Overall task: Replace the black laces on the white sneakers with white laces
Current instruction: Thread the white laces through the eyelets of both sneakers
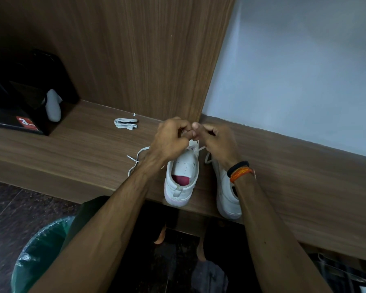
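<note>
Two white sneakers stand heel-toward-me on a wooden shelf (72,149). The left sneaker (182,178) has a red insole and a white lace (135,159) trailing off its left side. Both hands meet over its toe end: my left hand (171,138) and my right hand (216,140) each pinch a strand of the white lace with curled fingers. My right forearm partly covers the right sneaker (224,191). A folded spare white lace (126,123) lies farther back on the shelf. The eyelets are hidden by my hands.
A black box (25,96) with a red label and a grey object stands at the shelf's back left. A wooden panel (146,60) rises behind the shoes, beside a pale wall. A green lined bin (40,250) sits on the dark floor at lower left.
</note>
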